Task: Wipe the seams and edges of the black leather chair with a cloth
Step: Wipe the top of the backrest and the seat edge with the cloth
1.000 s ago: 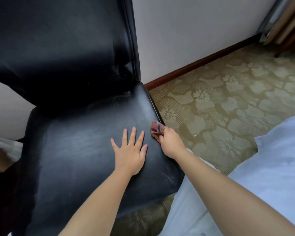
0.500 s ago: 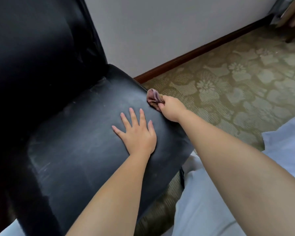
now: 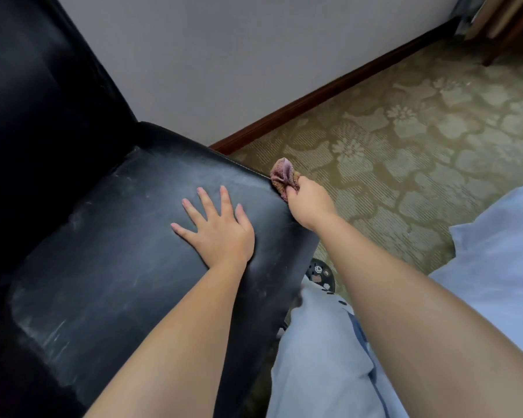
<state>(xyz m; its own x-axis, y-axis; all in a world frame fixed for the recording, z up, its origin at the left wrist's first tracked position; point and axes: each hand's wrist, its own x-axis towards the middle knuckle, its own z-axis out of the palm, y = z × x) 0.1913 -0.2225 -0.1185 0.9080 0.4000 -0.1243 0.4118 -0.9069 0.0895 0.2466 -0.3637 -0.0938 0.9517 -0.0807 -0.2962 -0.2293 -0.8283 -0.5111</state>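
Chair (image 3: 127, 267) cropped; right hand (image 3: 310, 203) grips bunched cloth (image 3: 283, 176), left hand (image 3: 221, 230) flat.

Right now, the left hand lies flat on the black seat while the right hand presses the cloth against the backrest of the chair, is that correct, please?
Not quite. In the head view the right hand presses the cloth against the right side edge of the seat, not the backrest. The left hand does lie flat on the black seat.
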